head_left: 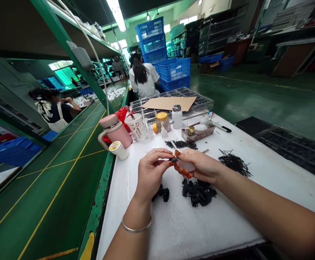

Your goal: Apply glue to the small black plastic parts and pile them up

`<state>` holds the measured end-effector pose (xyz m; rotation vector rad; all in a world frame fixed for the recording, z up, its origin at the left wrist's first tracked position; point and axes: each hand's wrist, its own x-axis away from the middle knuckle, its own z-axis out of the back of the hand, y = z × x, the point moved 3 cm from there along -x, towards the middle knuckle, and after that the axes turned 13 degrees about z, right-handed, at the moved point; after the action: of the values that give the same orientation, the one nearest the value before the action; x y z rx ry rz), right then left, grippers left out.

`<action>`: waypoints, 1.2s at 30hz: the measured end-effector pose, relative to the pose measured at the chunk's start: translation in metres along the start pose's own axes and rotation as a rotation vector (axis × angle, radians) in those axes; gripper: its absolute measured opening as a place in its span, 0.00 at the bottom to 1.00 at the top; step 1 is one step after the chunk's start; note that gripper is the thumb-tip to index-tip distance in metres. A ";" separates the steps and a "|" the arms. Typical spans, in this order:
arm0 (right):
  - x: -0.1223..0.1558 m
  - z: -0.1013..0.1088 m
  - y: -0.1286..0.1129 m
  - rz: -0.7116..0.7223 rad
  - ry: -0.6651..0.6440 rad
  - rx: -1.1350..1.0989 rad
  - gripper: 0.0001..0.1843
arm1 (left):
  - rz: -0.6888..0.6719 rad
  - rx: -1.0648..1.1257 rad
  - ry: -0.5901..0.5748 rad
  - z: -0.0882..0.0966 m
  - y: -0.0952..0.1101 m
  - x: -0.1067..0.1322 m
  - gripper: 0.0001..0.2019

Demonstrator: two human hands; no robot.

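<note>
My left hand [152, 171] is closed, its thumb and fingertips pinching a small black plastic part [173, 159]. Right beside it, my right hand [198, 164] wraps round a translucent white squeeze bottle [188, 166], whose thin tip points up and to the left. The right fingertips meet the left ones at the black part and cover some of it. Below the hands, a heap of black plastic parts [199, 193] lies on the white tabletop [179, 231]. A smaller group of black parts [165, 194] is partly hidden behind my left wrist.
Thin black sticks [233, 162] lie at right, tiny black pieces [183, 144] beyond the hands. Behind stand a pink flask [116, 131], a cup [136, 126], a yellow-lidded jar [163, 121], a white bottle [177, 117] and a small box [197, 135]. A green conveyor [65, 173] runs left; co-workers sit farther off.
</note>
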<state>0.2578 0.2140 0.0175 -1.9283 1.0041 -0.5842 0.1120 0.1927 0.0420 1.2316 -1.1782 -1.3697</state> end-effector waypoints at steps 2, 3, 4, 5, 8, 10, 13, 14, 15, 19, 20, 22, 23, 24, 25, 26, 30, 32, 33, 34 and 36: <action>0.000 0.000 0.002 -0.012 0.005 -0.032 0.16 | -0.001 -0.018 -0.017 0.000 0.000 0.000 0.04; 0.000 0.001 0.001 -0.009 0.016 -0.049 0.14 | 0.011 -0.032 -0.018 0.000 0.000 0.000 0.05; 0.000 0.001 0.000 0.000 0.024 -0.057 0.13 | 0.031 -0.048 -0.010 0.000 -0.001 -0.001 0.06; 0.000 0.002 -0.001 0.017 0.035 -0.054 0.12 | 0.056 -0.057 0.000 0.001 -0.002 -0.001 0.08; 0.000 0.003 -0.006 0.107 0.092 0.002 0.13 | 0.169 0.004 0.018 0.003 -0.008 -0.003 0.15; 0.000 0.003 -0.008 0.182 0.145 0.067 0.15 | 0.252 0.102 -0.002 0.004 -0.011 -0.004 0.15; 0.001 0.003 -0.010 0.320 0.208 0.204 0.17 | 0.335 0.165 -0.052 0.002 -0.013 -0.004 0.14; 0.001 0.003 -0.011 0.363 0.216 0.254 0.17 | 0.351 0.153 -0.065 0.001 -0.013 -0.003 0.14; 0.001 0.003 -0.011 0.398 0.219 0.299 0.17 | 0.363 0.134 -0.071 0.001 -0.013 -0.003 0.13; 0.003 0.001 -0.016 0.462 0.210 0.475 0.19 | 0.377 0.091 -0.061 -0.001 -0.010 -0.001 0.12; 0.004 0.000 -0.017 0.475 0.205 0.526 0.20 | 0.375 0.093 -0.060 -0.001 -0.010 0.000 0.12; 0.005 -0.002 -0.020 0.502 0.196 0.616 0.20 | 0.378 0.112 -0.063 0.000 -0.010 0.000 0.11; 0.005 -0.003 -0.021 0.513 0.195 0.646 0.21 | 0.387 0.125 -0.068 0.000 -0.011 0.000 0.11; 0.006 -0.004 -0.022 0.520 0.195 0.664 0.21 | 0.395 0.138 -0.072 0.000 -0.011 0.000 0.11; 0.006 -0.004 -0.023 0.521 0.195 0.671 0.21 | 0.402 0.150 -0.075 0.000 -0.012 0.000 0.11; 0.006 -0.004 -0.023 0.516 0.196 0.669 0.21 | 0.408 0.160 -0.076 -0.001 -0.012 0.000 0.11; 0.006 -0.004 -0.023 0.473 0.181 0.600 0.22 | 0.417 0.184 -0.086 -0.004 -0.013 0.000 0.10; 0.006 -0.003 -0.023 0.467 0.170 0.559 0.22 | 0.415 0.190 -0.100 -0.005 -0.013 0.000 0.10; 0.006 -0.002 -0.024 0.470 0.167 0.544 0.22 | 0.411 0.191 -0.104 -0.006 -0.013 0.000 0.10; 0.006 -0.001 -0.026 0.479 0.169 0.535 0.21 | 0.407 0.189 -0.105 -0.005 -0.013 0.001 0.10; 0.007 0.002 -0.029 0.507 0.185 0.527 0.21 | 0.397 0.188 -0.091 -0.003 -0.012 0.000 0.11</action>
<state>0.2758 0.2180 0.0415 -1.1194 1.2510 -0.6543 0.1145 0.1941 0.0295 0.9989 -1.5496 -1.0444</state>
